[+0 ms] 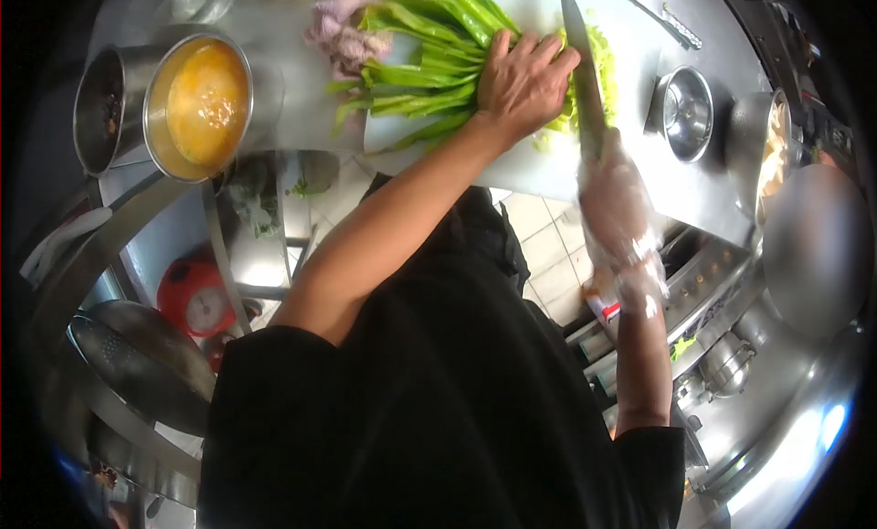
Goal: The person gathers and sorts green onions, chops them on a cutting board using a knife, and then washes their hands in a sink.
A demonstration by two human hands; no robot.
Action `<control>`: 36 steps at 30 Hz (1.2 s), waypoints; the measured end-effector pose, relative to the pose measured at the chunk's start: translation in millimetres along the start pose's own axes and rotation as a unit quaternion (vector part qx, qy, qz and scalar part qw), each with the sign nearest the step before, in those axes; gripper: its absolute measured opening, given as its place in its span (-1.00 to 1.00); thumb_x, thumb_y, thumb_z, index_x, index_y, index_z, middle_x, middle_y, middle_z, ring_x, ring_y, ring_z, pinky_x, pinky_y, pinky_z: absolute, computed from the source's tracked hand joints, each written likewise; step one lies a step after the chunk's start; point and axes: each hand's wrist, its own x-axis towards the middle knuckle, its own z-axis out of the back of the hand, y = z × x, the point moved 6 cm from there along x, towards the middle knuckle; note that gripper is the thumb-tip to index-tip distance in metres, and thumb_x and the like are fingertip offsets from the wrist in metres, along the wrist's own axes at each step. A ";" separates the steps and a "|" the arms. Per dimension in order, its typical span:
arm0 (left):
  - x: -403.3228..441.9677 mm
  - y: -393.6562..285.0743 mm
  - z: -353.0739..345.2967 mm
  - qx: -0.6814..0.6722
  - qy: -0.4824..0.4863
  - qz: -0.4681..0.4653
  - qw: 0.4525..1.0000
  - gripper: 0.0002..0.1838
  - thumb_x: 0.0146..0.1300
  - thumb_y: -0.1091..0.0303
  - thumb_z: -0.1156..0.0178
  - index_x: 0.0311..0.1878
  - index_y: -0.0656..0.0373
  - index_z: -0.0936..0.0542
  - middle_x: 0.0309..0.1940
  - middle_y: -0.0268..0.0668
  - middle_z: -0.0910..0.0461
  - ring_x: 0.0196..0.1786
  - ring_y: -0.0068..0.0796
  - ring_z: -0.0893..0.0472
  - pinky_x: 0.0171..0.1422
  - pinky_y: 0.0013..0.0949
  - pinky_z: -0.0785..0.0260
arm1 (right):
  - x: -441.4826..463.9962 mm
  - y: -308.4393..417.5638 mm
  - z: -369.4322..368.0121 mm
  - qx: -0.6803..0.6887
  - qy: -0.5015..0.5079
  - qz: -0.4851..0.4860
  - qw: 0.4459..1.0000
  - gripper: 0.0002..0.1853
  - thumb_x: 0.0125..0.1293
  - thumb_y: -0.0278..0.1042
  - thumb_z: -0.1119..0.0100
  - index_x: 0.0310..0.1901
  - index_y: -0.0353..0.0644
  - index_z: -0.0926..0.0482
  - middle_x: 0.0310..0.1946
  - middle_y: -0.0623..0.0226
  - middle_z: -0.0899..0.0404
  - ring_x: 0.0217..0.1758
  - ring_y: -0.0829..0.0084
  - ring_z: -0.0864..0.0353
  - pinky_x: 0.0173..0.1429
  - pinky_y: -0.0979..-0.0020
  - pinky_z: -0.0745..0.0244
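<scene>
A bunch of long green leaf stalks (425, 79) lies across a white cutting board (638, 90). My bare left hand (528, 79) presses down on its right end, fingers curled over the stalks. In a clear plastic glove, my right hand (618, 209) grips the handle of a kitchen knife (583, 68). The long blade points away from me, close beside my left fingertips. Cut green pieces (605, 61) lie to the right of the blade, partly hidden by it. Whether the edge touches the board I cannot tell.
Left of the board stand a metal container of orange-yellow liquid (208, 104) and a dark-looking metal pot (99, 113). A crumpled purplish cloth (340, 34) touches the stalks' far end. On the right are a small steel bowl (685, 113) and a pan with pale pieces (773, 150).
</scene>
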 end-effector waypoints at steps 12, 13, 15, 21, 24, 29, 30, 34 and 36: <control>-2.5 1.7 -3.4 -0.001 -0.006 -0.016 1.000 -0.90 0.04 0.40 -0.16 -0.34 -0.04 -0.58 -0.38 -0.44 -0.58 -0.22 -0.37 -0.56 -0.08 -0.20 -0.20 | 1.6 10.0 -24.4 -0.177 -0.172 0.211 0.946 -0.64 0.31 -0.50 0.01 0.08 -0.57 -0.42 -0.54 0.19 -0.48 -0.59 0.28 -0.53 -0.50 0.29 -0.51; -0.6 1.4 2.4 -0.024 -0.072 -0.024 0.997 -0.89 0.04 0.42 -0.15 -0.34 -0.03 -0.56 -0.38 -0.43 -0.56 -0.24 -0.35 -0.54 -0.10 -0.21 -0.20 | -12.1 6.2 -21.5 -0.220 -0.137 0.215 0.942 -0.60 0.33 -0.47 0.01 0.12 -0.58 -0.37 -0.54 0.18 -0.48 -0.58 0.26 -0.54 -0.49 0.29 -0.51; -5.3 5.6 -9.8 -0.033 0.001 -0.008 0.999 -0.91 0.14 0.43 -0.09 -0.29 0.05 -0.55 -0.33 -0.31 -0.56 -0.22 -0.34 -0.52 -0.04 -0.19 -0.23 | -41.3 -2.2 -15.4 -0.300 -0.066 0.230 0.923 -0.52 0.37 -0.40 0.02 0.21 -0.58 -0.27 -0.54 0.17 -0.48 -0.56 0.23 -0.54 -0.46 0.28 -0.52; -4.3 0.3 2.5 -0.009 -0.044 -0.020 0.999 -0.89 0.02 0.43 -0.15 -0.37 -0.02 -0.59 -0.39 -0.42 -0.55 -0.21 -0.37 -0.55 -0.08 -0.21 -0.21 | 21.4 16.7 -68.1 -0.430 -0.116 0.244 0.861 -0.62 0.34 -0.44 0.08 0.14 -0.45 -0.34 -0.44 0.08 -0.52 -0.40 0.19 -0.57 -0.32 0.29 -0.51; -1.7 1.5 1.7 -0.022 -0.048 -0.016 0.998 -0.87 0.03 0.45 -0.14 -0.35 -0.02 -0.60 -0.38 -0.42 -0.56 -0.20 -0.37 -0.55 -0.06 -0.20 -0.22 | 16.3 8.3 -32.6 -0.172 -0.078 0.152 0.970 -0.67 0.32 -0.47 0.05 0.06 -0.46 -0.39 -0.37 -0.01 -0.56 -0.43 0.17 -0.58 -0.32 0.25 -0.53; -5.9 7.3 1.7 -0.070 -0.079 -0.015 0.994 -0.90 0.08 0.45 -0.12 -0.34 0.03 -0.57 -0.42 -0.38 -0.52 -0.28 -0.32 -0.53 -0.06 -0.23 -0.26 | -25.9 20.7 -0.5 -0.213 0.013 0.121 0.969 -0.68 0.33 -0.43 0.02 0.03 -0.49 -0.39 -0.32 0.02 -0.55 -0.45 0.22 -0.60 -0.47 0.27 -0.54; -4.3 8.9 -10.7 -0.049 -0.019 -0.004 0.999 -0.89 0.15 0.47 -0.06 -0.28 0.09 -0.55 -0.36 -0.28 -0.53 -0.27 -0.32 -0.51 -0.06 -0.24 -0.27 | -17.8 13.3 -6.7 -0.081 0.068 0.005 0.994 -0.66 0.33 -0.44 0.02 0.04 -0.52 -0.39 -0.29 0.03 -0.54 -0.45 0.23 -0.60 -0.46 0.28 -0.55; -4.0 9.0 -12.0 -0.031 -0.026 -0.002 0.999 -0.86 0.23 0.51 0.00 -0.21 0.16 -0.54 -0.32 -0.20 -0.53 -0.27 -0.33 -0.49 -0.09 -0.27 -0.29 | 33.2 16.4 -70.8 -0.241 -0.118 0.200 0.942 -0.65 0.22 -0.50 -0.02 0.02 -0.50 -0.41 -0.49 0.06 -0.50 -0.23 0.21 -0.63 -0.20 0.29 -0.57; -2.3 7.0 -4.5 -0.042 -0.015 -0.005 0.999 -0.85 0.24 0.51 0.00 -0.20 0.17 -0.55 -0.31 -0.19 -0.54 -0.26 -0.32 -0.50 -0.10 -0.27 -0.30 | 32.5 17.7 -44.7 -0.075 -0.113 0.168 0.977 -0.70 0.22 -0.50 -0.02 -0.05 -0.50 -0.46 -0.49 0.00 -0.54 -0.31 0.17 -0.62 -0.26 0.26 -0.56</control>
